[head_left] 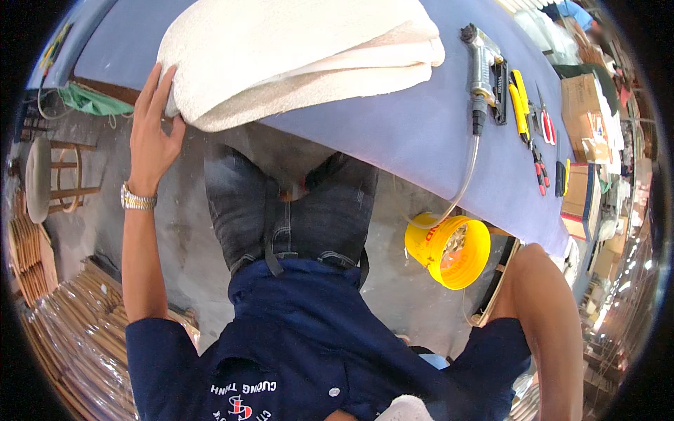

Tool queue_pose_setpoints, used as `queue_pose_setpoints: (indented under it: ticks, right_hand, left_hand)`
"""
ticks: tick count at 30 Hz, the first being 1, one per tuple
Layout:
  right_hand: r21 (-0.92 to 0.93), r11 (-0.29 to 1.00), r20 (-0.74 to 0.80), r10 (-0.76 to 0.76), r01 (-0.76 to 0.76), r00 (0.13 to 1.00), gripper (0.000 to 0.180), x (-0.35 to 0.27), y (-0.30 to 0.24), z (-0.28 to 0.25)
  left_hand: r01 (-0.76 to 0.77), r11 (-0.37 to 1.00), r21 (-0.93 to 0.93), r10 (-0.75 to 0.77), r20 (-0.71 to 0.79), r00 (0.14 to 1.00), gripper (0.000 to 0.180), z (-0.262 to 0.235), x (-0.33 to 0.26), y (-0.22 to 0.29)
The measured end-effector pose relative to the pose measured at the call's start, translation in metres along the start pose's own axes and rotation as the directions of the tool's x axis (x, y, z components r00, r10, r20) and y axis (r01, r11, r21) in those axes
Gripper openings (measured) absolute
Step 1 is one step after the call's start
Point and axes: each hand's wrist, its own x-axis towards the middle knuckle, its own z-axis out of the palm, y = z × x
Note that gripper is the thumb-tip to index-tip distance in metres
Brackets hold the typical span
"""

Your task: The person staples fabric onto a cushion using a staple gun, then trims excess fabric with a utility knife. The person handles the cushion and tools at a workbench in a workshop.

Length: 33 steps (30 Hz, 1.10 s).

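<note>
My left hand (pixel 156 133), with a metal-banded watch (pixel 137 198) on its wrist, rests against the left edge of a cream-white, fuzzy fabric piece (pixel 281 56). Its fingers are stretched out along that edge, and the thumb lies apart from them near the lower corner. The piece looks thick and rounded, with folded layers showing at its right side. It lies on a blue-grey covered table (pixel 365 133) and overhangs the front edge. My right arm (pixel 544 302) bends back at the elbow and leaves the picture at the lower edge, so the right hand is hidden.
On the table's right lie a staple gun (pixel 484 70) with an air hose (pixel 469 175), a yellow-handled tool (pixel 519 105) and red-handled pliers (pixel 539 170). A yellow bucket (pixel 427 245) hangs or stands below the table edge. Left are a stool (pixel 40 179) and wrapped wooden pieces (pixel 84 330).
</note>
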Motion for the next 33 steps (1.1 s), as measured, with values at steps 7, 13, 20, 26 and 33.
queue_pose_setpoints:
  ticks: [7,13,20,26,33]
  right_hand:
    - [-0.015,0.762,-0.818,0.363,-0.647,0.447,0.06,-0.093,0.155,-0.041]
    - [0.182,0.19,-0.377,0.92,-0.965,0.11,0.061,-0.155,0.298,0.052]
    - [0.657,0.369,-0.259,0.93,-0.658,0.262,0.054,-0.17,0.304,0.045]
    - [0.629,0.331,-0.153,0.94,-0.704,0.306,0.068,-0.12,0.228,0.017]
    - [0.488,0.469,-0.589,0.799,-0.737,0.118,0.056,-0.112,0.152,0.047]
  left_hand:
    - [0.007,1.0,0.006,-0.007,-0.026,1.0,0.098,0.009,0.015,0.003]
    - [-0.088,0.996,-0.001,0.088,0.035,0.995,0.092,0.007,0.025,-0.005]
    - [0.016,0.992,-0.127,0.021,0.284,0.959,0.069,-0.05,0.078,-0.002]
    - [0.218,0.97,-0.11,-0.146,0.454,0.879,0.047,-0.116,0.067,-0.056]
    - [0.167,0.978,-0.127,-0.097,0.43,0.898,0.042,-0.181,0.059,0.015]
